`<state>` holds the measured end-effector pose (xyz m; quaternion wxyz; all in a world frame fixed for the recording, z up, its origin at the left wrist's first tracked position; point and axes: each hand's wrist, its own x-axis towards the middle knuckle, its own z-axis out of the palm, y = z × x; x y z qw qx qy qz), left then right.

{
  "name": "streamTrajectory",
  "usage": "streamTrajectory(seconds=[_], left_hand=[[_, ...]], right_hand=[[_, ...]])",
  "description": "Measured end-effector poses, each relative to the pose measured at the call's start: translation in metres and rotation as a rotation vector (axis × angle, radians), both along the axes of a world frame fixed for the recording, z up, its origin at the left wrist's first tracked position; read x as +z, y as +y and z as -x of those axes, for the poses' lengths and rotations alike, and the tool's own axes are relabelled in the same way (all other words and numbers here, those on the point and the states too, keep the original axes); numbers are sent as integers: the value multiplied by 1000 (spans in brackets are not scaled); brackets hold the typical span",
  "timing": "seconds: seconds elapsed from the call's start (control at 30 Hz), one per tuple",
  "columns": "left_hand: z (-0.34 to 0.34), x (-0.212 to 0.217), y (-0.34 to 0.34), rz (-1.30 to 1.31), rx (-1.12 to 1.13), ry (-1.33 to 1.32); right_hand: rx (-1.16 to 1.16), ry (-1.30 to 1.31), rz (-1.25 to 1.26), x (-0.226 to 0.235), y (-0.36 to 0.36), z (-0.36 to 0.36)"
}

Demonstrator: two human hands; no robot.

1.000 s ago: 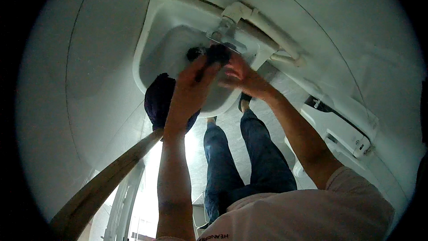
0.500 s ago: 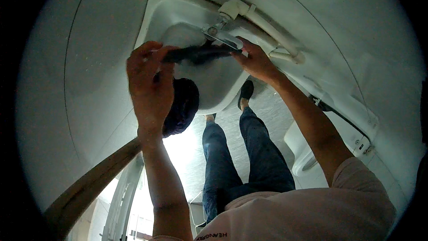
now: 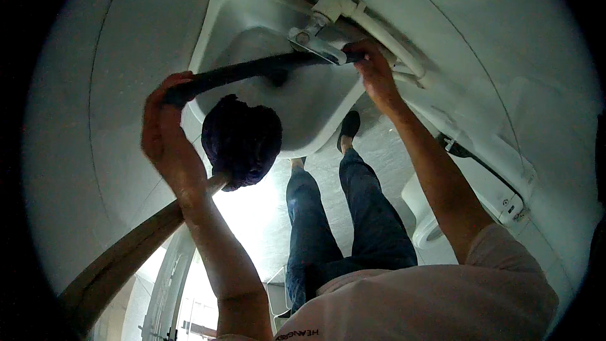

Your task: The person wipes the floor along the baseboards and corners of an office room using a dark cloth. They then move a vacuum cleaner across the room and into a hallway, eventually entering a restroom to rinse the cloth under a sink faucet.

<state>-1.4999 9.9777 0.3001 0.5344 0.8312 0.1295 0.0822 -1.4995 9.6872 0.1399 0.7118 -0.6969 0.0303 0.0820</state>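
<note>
A dark strip of cloth (image 3: 243, 71) is stretched across the white sink (image 3: 201, 47), running beneath the tap lever (image 3: 325, 49). My left hand (image 3: 165, 132) is closed around its left end, just past the sink's left edge. At the far side, beside the tap, my right hand (image 3: 377, 77) pinches the other end. Below the strip, a bunched dark purple cloth (image 3: 243, 142) sits at the end of a wooden pole (image 3: 132, 249). That pole slants in from the lower left and passes behind my left forearm.
Cream pipes (image 3: 386, 36) run along the wall behind the sink. To the right stands a white toilet (image 3: 426, 215). My legs (image 3: 322, 227) are below, and a bright door frame (image 3: 167, 290) is at lower left.
My hands have moved apart, the left one outward and down, pulling the strip longer and straighter. The purple cloth on the pole now shows more fully.
</note>
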Motion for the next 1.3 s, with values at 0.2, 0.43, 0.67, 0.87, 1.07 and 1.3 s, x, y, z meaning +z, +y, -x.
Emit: streamTrajectory(seconds=[0.2, 0.43, 0.67, 0.87, 1.07, 1.3], left_hand=[[12, -45, -3, 273, 195, -11], [8, -22, -11, 59, 266, -183], [-1, 7, -12, 155, -768, -377], [43, 5, -59, 252, -386, -22], [71, -98, -58, 99, -387, 435], [28, -100, -21, -418, -229, 113]], right_hand=[[-109, 48, -52, 40, -19, 35], [170, -351, 581, 84, -30, 37], [222, 180, -336, 150, 44, 52], [126, 453, -225, 121, 70, 43], [83, 373, -338, 92, 73, 53], [-176, 245, -50, 86, 33, 23]])
